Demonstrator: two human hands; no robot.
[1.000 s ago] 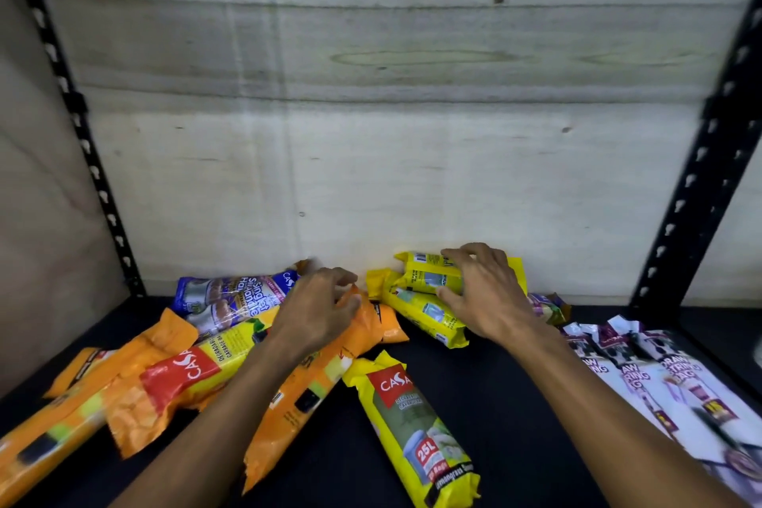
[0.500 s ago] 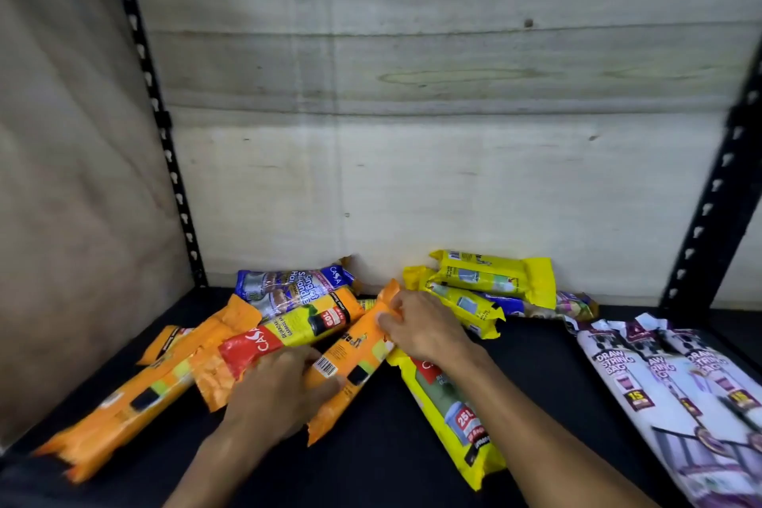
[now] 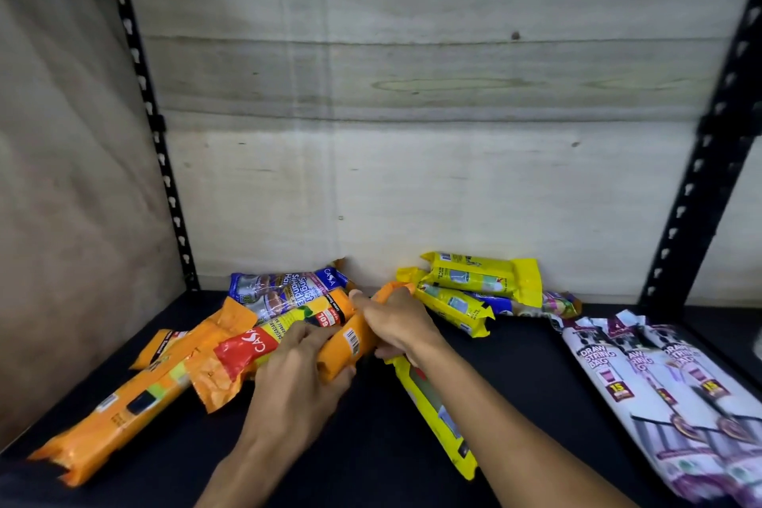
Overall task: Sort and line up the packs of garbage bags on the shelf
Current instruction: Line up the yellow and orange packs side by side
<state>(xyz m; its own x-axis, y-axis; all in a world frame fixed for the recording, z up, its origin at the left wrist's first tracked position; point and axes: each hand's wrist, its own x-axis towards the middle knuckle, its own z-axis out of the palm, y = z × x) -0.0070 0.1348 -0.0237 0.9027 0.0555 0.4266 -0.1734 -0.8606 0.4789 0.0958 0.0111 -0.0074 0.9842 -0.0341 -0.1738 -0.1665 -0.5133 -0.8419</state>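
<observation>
Both hands grip one orange pack point(image 3: 348, 344) in the middle of the black shelf point(image 3: 371, 445). My left hand point(image 3: 299, 379) wraps its near end, my right hand point(image 3: 398, 324) its far end. A red-and-yellow pack point(image 3: 264, 340) and a blue pack point(image 3: 284, 289) lie just behind it. Further left a long orange pack point(image 3: 123, 404) lies slanted. Under my right forearm lies a yellow pack point(image 3: 433, 412). Two yellow packs point(image 3: 474, 285) are piled at the back wall. Three white drawstring packs point(image 3: 659, 392) lie side by side at the right.
Black perforated uprights stand at the back left point(image 3: 152, 128) and at the right point(image 3: 701, 161). A pale board wall point(image 3: 412, 136) closes the back, a beige panel point(image 3: 62, 177) the left side. Bare shelf shows between the yellow pack and the white packs.
My right hand left the yellow packs at the back and came to the orange pack. My left hand slid down to its near end. The view swung left.
</observation>
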